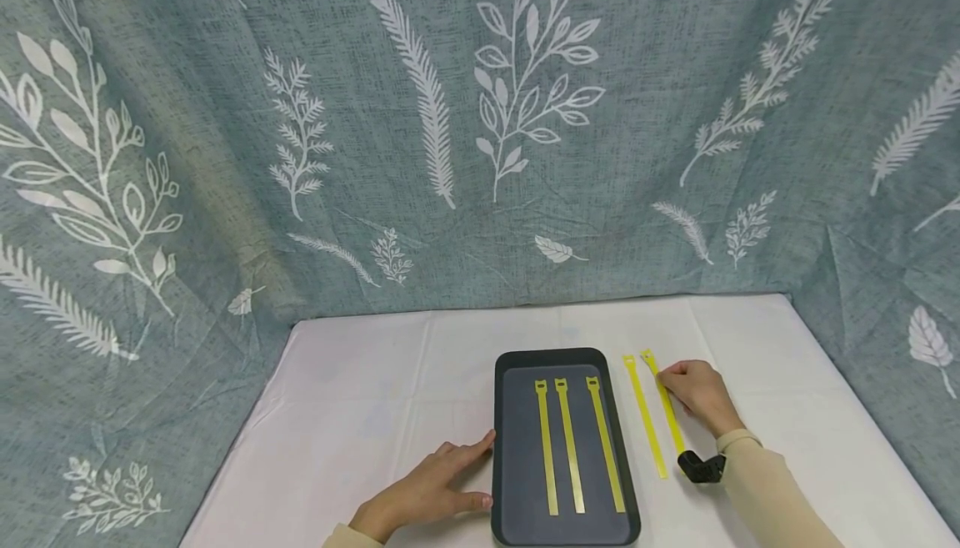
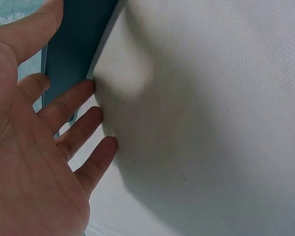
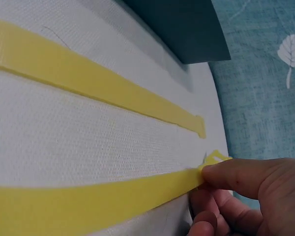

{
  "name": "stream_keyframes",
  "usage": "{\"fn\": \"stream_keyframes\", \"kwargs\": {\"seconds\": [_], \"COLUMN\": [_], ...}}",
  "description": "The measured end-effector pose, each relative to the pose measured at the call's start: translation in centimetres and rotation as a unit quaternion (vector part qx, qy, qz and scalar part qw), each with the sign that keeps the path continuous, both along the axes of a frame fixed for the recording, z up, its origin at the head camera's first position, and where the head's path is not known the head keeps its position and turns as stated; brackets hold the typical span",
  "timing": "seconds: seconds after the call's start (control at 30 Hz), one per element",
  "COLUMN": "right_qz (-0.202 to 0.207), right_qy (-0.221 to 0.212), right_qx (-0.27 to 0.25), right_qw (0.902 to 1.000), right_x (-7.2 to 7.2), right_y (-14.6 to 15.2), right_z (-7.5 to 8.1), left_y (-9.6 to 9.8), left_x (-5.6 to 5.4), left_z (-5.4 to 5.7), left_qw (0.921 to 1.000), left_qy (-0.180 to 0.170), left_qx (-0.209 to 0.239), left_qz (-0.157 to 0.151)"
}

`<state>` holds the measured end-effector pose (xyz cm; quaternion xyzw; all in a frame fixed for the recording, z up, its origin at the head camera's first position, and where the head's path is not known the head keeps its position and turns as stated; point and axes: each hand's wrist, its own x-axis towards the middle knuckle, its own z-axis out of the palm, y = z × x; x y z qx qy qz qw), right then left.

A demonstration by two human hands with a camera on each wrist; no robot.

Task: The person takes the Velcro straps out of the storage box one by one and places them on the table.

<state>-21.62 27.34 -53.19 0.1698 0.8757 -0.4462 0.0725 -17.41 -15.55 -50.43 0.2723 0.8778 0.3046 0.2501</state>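
Observation:
My right hand [image 1: 705, 394] pinches a yellow cable tie [image 1: 669, 413] near its slotted head, between thumb and fingers. In the right wrist view that tie [image 3: 103, 204] slants up toward the fingertips, with its head partly behind the thumb. A second yellow tie [image 1: 645, 416] lies on the white cloth just left of it. Three more ties lie lengthwise inside a dark rectangular tray [image 1: 517, 448], slotted heads at the far end. My left hand [image 1: 429, 485] rests at the tray's left side, fingers extended and thumb against the wall.
A white cloth [image 1: 360, 414] covers the table. Blue-green curtains [image 1: 465, 256] with white leaf prints hang behind it and along both sides. On my right wrist sits a black device [image 1: 701, 467], overlapping the lower end of the held tie in the head view.

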Motion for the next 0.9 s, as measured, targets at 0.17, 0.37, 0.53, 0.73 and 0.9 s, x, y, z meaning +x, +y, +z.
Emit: {"fn": "stream_keyframes", "kwargs": {"seconds": [0.17,0.37,0.53,0.73,0.9], "right_qz": [0.001,0.004,0.007,0.006,-0.036], "right_qy": [-0.001,-0.006,-0.007,-0.022,-0.011], "right_qx": [0.018,0.028,0.033,0.035,-0.019], "right_qw": [0.9998,0.9996,0.9994,0.9991,0.9991], "right_x": [0.02,0.18,0.17,0.18,0.39], "right_y": [-0.19,-0.25,-0.16,-0.19,-0.05], "right_z": [0.29,0.53,0.58,0.55,0.47], "left_y": [-0.12,-0.19,-0.19,-0.16,-0.28], "left_x": [-0.07,-0.11,-0.19,-0.06,-0.06], "left_z": [0.11,0.22,0.35,0.51,0.50], "left_qw": [1.0000,1.0000,1.0000,1.0000,1.0000], "left_qy": [0.001,-0.006,-0.005,-0.004,0.001], "left_qx": [0.001,0.000,0.001,0.001,0.001], "left_qz": [-0.001,-0.001,-0.003,-0.001,-0.003]}}
